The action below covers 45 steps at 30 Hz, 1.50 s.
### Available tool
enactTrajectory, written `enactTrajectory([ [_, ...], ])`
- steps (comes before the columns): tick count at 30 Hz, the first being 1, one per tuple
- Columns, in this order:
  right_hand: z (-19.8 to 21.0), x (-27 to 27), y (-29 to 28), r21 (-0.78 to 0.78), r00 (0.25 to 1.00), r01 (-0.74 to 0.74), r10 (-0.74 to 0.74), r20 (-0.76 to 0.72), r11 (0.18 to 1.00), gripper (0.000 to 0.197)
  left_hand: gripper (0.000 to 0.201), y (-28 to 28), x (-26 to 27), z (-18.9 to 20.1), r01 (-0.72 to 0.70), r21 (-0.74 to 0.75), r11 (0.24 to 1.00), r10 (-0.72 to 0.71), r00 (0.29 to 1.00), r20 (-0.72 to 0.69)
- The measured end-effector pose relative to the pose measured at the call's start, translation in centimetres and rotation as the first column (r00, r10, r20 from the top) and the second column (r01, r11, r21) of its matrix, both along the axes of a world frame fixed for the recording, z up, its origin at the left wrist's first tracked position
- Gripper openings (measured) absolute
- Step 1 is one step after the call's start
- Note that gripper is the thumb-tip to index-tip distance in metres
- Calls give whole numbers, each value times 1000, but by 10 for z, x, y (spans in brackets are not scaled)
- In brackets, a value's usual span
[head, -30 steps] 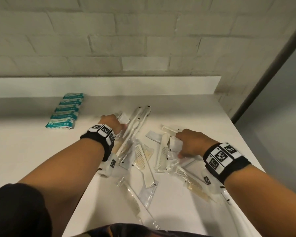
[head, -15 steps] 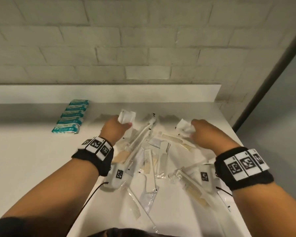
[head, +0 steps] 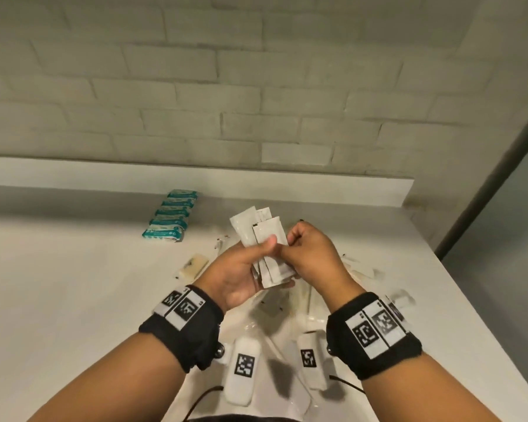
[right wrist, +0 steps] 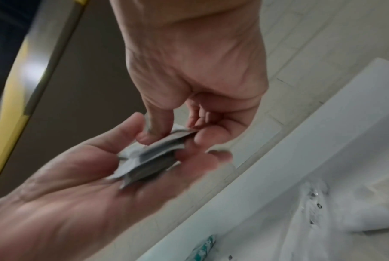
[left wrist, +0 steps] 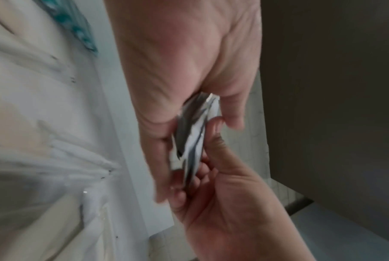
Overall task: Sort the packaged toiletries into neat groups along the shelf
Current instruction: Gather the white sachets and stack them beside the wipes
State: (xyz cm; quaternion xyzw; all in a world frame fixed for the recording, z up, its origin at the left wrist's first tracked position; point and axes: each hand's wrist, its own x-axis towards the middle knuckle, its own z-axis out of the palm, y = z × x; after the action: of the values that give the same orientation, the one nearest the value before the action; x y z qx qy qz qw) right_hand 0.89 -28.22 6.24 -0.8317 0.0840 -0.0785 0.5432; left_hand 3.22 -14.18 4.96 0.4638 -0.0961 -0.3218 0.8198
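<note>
While my left hand (head: 241,269) clamps a small fan of white sachets (head: 264,242) between thumb and fingers, held up above the white shelf (head: 73,300), my right hand (head: 311,257) pinches the stack's right edge with thumb and curled fingers. Behind, to the left, a neat row of teal packets (head: 171,216) lies on the shelf. Below my wrists, clear-wrapped combs and toothbrushes (head: 290,315) sit in a loose, blurred pile, and one wrapped soap bar (head: 194,264) lies apart at its left.
</note>
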Motion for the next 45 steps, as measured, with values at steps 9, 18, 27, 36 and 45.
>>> enactTrajectory([
  [9,10,-19,17,150,950,71,-112,293,986,26,33,47,-20,2,-64,166,984,58,997,41],
  [18,-1,-26,66,-201,894,-96,173,413,975,59,33,96,-30,20,-48,13,999,48,998,-26],
  [27,11,-35,98,-508,949,-37,190,253,860,59,26,140,-28,4,-192,232,954,136,962,237],
  [36,-5,-34,144,-374,951,-303,252,-181,877,19,18,178,-31,-15,-160,309,937,95,972,216],
  [45,-17,-17,175,349,989,-141,147,8,927,16,26,210,-18,-20,-197,220,956,170,976,134],
])
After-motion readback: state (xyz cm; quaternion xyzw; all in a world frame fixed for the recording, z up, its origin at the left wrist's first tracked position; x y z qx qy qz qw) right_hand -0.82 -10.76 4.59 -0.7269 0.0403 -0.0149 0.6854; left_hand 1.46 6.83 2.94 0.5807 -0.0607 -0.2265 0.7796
